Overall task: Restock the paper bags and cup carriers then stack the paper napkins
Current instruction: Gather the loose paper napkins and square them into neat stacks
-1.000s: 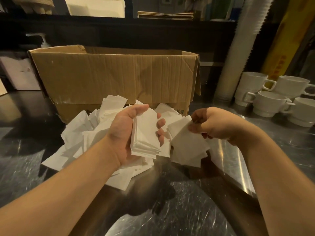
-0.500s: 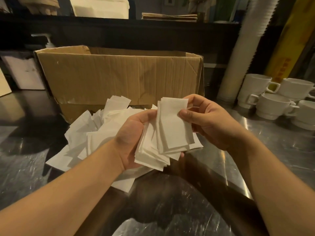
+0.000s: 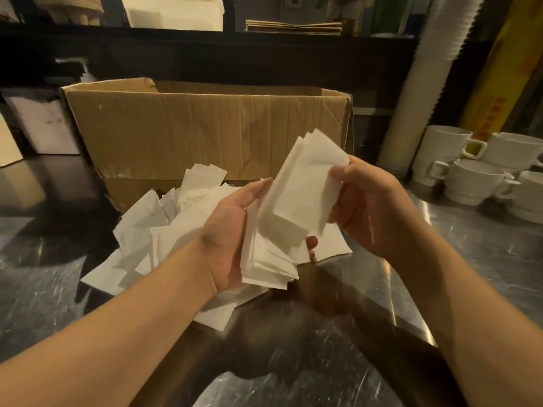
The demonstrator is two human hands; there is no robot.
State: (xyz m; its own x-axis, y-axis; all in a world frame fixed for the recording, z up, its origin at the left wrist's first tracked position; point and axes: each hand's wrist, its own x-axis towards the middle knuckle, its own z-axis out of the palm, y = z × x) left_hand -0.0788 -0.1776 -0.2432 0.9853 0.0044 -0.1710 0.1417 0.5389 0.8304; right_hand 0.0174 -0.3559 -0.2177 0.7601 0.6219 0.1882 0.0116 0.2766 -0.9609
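Head view puts both of my bare hands over the scratched steel counter (image 3: 484,259), working the napkin part of the job. My left hand (image 3: 232,230) cups a thick stack of white folded paper napkins (image 3: 264,259) from underneath, thumb up along its side and fingertips just showing below. My right hand (image 3: 373,207) pinches a smaller sheaf of white napkins (image 3: 305,186) and holds it tilted against the top of that stack. Neither hand is free; both are grasping paper.

What I'd worry about: the lower stack is fanned at its bottom edge, corners not lined up, so if I loosen the left grip while merging, I judge the sheets could slide out and scatter. The right sheaf is held by one edge only and looks floppy; pressing it down at this angle could crease or skew it instead of seating it flat. Anything dropped would land in the loose heap of white napkins (image 3: 164,230) lying on the counter against the brown cardboard box (image 3: 205,133), and I'd have to sort it again.

Counts: two hands, two held bundles, one loose heap whose sheets are too many and too overlapped to count. One cardboard box, open at the top. At right, about five white ceramic cups (image 3: 473,180), some stacked, one cut by the frame edge. One tall sleeve of white disposable cups (image 3: 417,92) leans beside them.
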